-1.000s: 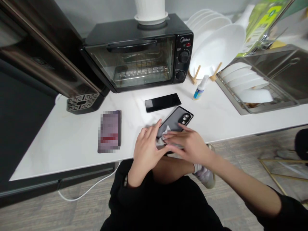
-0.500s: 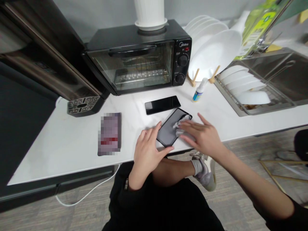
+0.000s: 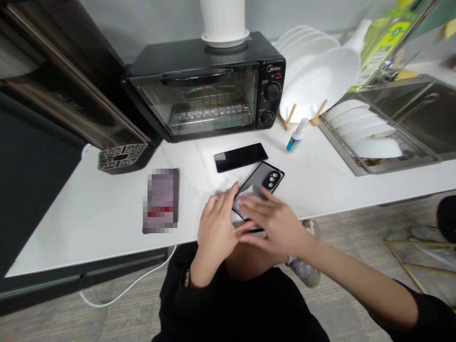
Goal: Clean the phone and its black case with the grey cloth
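On the white counter (image 3: pixel 107 213) lies a phone case (image 3: pixel 259 177) with a black rim, a greyish see-through back and round camera cutouts at its upper right. My left hand (image 3: pixel 218 222) holds its lower left edge between thumb and fingers. A crumpled white tissue (image 3: pixel 245 192) is under the fingers of my right hand (image 3: pixel 277 222), pressed against the lower part of the case. The right fingers are slightly blurred and partly cover the tissue. Just beyond the case, a black phone (image 3: pixel 241 157) rests with its glossy screen up. A small white spray bottle (image 3: pixel 295 137) stands farther right.
A toaster oven (image 3: pixel 210 95) stands at the back, with a white pot (image 3: pixel 223 21) on top. A dispenser machine (image 3: pixel 71 90) and a pixelated flat item (image 3: pixel 160 202) are on the left. White plates (image 3: pixel 320 85) and a sink (image 3: pixel 423 109) with bowls are on the right.
My right hand has slid the tissue down and left across the case, from its upper right end to its lower part. The camera cutouts now show. My left hand stays in place.
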### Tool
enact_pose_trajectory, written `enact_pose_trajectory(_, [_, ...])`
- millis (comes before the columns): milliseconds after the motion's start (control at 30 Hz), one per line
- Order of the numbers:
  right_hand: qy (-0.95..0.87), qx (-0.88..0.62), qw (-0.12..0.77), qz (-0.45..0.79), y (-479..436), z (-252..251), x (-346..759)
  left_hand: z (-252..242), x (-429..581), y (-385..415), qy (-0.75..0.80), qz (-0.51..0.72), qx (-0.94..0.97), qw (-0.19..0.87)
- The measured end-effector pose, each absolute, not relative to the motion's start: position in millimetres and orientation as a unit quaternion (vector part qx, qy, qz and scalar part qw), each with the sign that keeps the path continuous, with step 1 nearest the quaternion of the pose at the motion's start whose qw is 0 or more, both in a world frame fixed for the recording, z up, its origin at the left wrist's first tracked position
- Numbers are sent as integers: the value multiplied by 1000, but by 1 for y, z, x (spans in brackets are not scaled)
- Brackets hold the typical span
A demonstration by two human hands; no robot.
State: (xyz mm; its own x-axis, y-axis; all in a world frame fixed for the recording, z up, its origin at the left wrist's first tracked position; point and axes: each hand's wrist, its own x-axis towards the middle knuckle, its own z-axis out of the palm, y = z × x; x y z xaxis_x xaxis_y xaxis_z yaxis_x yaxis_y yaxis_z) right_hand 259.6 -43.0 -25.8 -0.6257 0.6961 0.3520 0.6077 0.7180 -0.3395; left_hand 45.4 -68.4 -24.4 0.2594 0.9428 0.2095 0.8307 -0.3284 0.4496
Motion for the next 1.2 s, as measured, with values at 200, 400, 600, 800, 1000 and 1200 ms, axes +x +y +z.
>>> enact_pose_trajectory(200, [-871,-430,225,70,-40,-26,254,-23,43,-69,565,236,776,150])
enact_pose_trajectory(400, [-913,-306,216,161,-57,-25,254,-22,43,-71,570,237,764,187])
enact_pose_trajectory(600, [-920,-305,209,132,-50,-30,251,-23,43,-69,560,240,772,182])
enact_pose_trajectory(800, [-924,-293,203,140,-54,-26,251,-21,42,-68,567,245,762,195])
enact_pose_trajectory(1000, [-903,-381,191,47,-25,-19,299,-21,46,-69,563,250,768,176])
enact_pose_trajectory(1200, [-929,-296,196,102,-39,-26,278,-23,46,-69,563,234,776,163])
